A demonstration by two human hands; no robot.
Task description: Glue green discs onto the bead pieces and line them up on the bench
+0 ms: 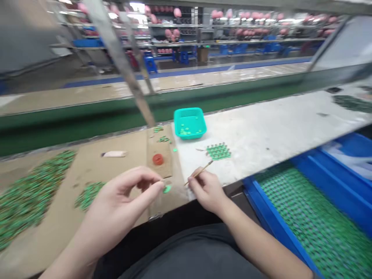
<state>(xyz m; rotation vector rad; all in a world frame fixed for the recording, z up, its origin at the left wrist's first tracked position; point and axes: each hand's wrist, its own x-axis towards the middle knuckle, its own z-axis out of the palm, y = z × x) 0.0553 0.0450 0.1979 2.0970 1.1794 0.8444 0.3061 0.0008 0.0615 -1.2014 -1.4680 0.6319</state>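
Between thumb and forefinger, my left hand (pixel 122 205) pinches a small green disc-shaped piece (pixel 166 189) over the cardboard near the bench's front edge. My right hand (pixel 207 190) holds a thin brush (pixel 203 170) like a pen, its dark tip pointing up and away to the right. Just beyond that tip, small green pieces (pixel 218 151) lie in neat rows on the white surface. A red round cap-like dish (pixel 157 159) sits on a cardboard strip ahead of my left hand. Behind it are two little clusters of green pieces (pixel 163 139).
A turquoise tray (pixel 190 135) with some green discs stands at the back. Large piles of green pieces (pixel 31 197) cover the left cardboard, near a pale tube (pixel 114 154). Blue crates (pixel 279 232) hold rows of green pieces at lower right. A slanted metal post (pixel 122 62) rises behind the bench.
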